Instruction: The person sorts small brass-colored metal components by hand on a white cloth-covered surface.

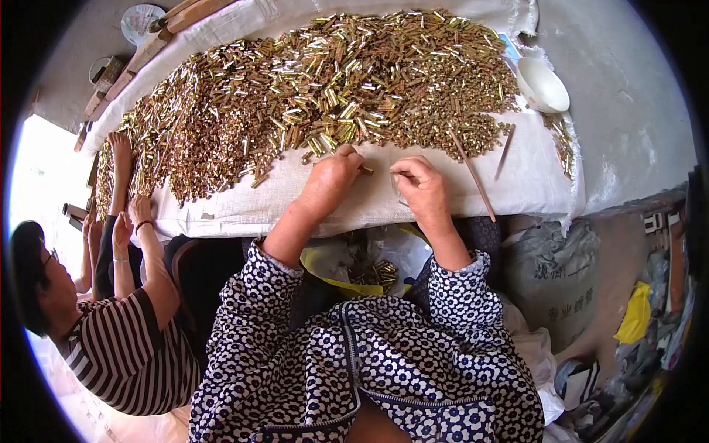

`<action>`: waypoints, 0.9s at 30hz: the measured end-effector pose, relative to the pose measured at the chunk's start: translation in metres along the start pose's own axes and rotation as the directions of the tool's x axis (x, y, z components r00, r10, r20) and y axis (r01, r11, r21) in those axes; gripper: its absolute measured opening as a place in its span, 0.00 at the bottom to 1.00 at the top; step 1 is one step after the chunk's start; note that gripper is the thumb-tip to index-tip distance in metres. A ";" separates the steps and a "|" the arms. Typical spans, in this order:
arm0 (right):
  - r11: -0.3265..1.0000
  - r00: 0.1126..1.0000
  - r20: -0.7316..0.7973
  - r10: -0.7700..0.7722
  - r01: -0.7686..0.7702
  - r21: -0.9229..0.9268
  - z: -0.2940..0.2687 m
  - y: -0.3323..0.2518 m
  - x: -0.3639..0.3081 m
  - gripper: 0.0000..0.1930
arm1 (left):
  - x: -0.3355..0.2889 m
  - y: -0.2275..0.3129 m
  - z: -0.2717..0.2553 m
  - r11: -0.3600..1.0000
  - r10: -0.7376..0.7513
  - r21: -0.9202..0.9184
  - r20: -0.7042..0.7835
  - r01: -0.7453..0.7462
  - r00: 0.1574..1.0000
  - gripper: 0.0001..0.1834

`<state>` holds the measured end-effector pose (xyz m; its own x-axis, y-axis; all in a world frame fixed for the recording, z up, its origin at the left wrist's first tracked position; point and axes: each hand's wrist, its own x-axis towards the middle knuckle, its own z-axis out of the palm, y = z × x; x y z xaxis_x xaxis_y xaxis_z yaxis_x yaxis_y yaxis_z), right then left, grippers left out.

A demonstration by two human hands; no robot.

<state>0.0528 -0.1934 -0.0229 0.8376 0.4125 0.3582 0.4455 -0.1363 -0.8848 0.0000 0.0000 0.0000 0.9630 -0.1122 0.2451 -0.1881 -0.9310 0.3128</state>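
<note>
A broad heap of small brass-coloured metal tubes (pixel 347 81) covers most of the cloth-topped table (pixel 244 210). Over the bare cloth at its near edge, my left hand (pixel 334 179) is closed, with a short brass-coloured tube (pixel 366 170) sticking out past its fingers. A little to the right, my right hand (pixel 422 186) is pinched, thumb against fingers. Something thin and pale shows under those fingertips, too small to name. The two hands are apart. To the right of them lie a long thin brown stick (pixel 473 176) and a shorter one (pixel 505 151).
A white bowl (pixel 544 86) sits at the table's right edge. Below my forearms, a yellow-edged bag (pixel 319 270) holds more tubes. At left, a person in a striped top (pixel 122 354) reaches into the heap; another person's arm (pixel 118 173) is beside. A grey sack (pixel 554 277) stands right.
</note>
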 end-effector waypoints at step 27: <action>0.934 0.979 0.173 0.106 -0.158 0.322 0.018 -0.023 -0.012 0.04 | -0.044 0.020 -0.009 0.200 -0.392 -0.951 0.141 0.234 0.909 0.03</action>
<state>0.0271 -0.1793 -0.0119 0.8128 0.5451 0.2053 0.1818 0.0975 -0.9785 -0.0474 -0.0104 0.0040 0.9764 0.2141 -0.0295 0.0042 0.1179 0.9930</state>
